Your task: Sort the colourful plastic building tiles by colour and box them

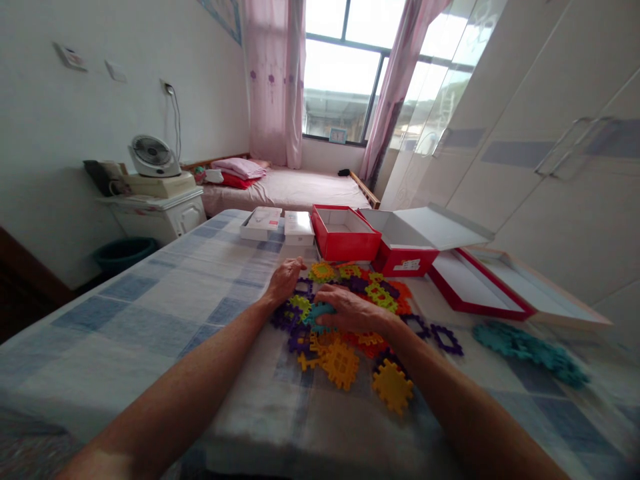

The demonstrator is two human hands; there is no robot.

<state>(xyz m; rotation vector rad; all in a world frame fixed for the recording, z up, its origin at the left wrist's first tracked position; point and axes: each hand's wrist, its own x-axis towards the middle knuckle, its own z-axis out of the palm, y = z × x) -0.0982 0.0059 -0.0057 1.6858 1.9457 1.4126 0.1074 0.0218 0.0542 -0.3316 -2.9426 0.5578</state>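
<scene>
A pile of interlocking plastic building pieces in yellow, purple, orange and lime lies on the checked tablecloth between my arms. My right hand point(347, 308) reaches over the middle of the pile, its fingers and thumb closed around a teal building piece point(320, 315). At the pile's left far edge, my left hand point(286, 279) is closed with its fingers curled; anything inside it is hidden. Nearest me lie a yellow gear-shaped piece point(393, 387) and a yellow window-like piece point(341, 364). A purple square frame piece point(447, 339) lies right of the pile.
A heap of teal pieces point(530, 352) sits at the right. Behind the pile stand an open red box point(347, 243), a second red box point(406, 262) with its lid raised, and two white boxes point(299, 230). A shallow red tray point(480, 309) lies to the right.
</scene>
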